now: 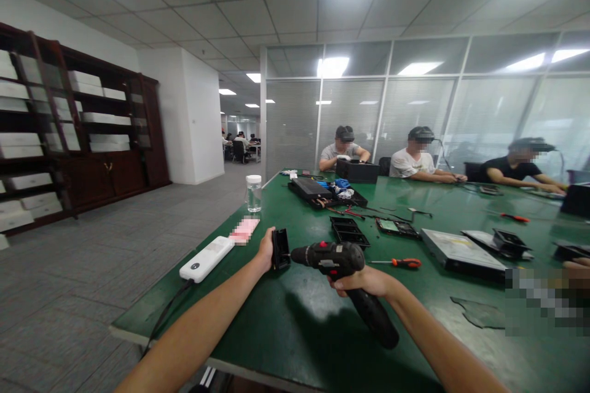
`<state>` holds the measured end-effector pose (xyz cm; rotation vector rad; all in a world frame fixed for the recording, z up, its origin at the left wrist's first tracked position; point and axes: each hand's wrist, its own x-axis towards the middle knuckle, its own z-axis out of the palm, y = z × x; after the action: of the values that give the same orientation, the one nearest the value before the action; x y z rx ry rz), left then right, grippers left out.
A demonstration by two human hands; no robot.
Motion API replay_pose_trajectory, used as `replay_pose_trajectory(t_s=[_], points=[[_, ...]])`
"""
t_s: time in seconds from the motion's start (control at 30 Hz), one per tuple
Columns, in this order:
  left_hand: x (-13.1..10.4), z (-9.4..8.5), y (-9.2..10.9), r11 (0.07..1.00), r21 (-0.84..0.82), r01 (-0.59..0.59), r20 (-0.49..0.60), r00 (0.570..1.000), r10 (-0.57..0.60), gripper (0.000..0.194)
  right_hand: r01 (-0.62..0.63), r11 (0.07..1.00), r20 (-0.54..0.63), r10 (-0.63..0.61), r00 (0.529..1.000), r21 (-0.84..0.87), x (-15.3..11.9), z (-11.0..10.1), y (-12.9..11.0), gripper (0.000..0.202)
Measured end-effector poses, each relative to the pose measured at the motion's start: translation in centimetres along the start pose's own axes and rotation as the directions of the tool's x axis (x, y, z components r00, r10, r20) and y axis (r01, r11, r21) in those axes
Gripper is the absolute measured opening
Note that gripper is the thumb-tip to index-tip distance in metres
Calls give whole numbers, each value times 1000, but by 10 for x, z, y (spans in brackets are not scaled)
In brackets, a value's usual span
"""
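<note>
My right hand point(364, 282) is wrapped around the grip of a black cordless drill point(332, 258) with red buttons. The drill lies level above the table, its chuck pointing left. My left hand point(266, 250) holds a small black plastic housing point(281, 249) on edge, its hollow side facing the drill. The bit's tip reaches the housing; whether it meets a screw is too small to tell. Just behind the drill sits another black plastic frame point(350, 232) with open bays. A screwdriver point(403, 263) with an orange and black handle lies to the right of the drill.
On the green table point(258, 331), a white power bank point(207, 260) with a cable and a clear bottle point(253, 193) stand left. An optical drive point(463, 253), a hard drive point(397, 227) and an opened black case point(318, 191) lie right and behind. Several people sit along the far side.
</note>
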<state>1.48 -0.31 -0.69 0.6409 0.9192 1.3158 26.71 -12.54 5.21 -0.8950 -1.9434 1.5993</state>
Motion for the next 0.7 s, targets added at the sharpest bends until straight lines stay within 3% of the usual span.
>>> replay_pose_trajectory(t_s=[0.7], points=[[6,-4,-4,1000,14,-23,17,1000,23,37,25,999,22,-24,999,-44,0,-2,4,32]])
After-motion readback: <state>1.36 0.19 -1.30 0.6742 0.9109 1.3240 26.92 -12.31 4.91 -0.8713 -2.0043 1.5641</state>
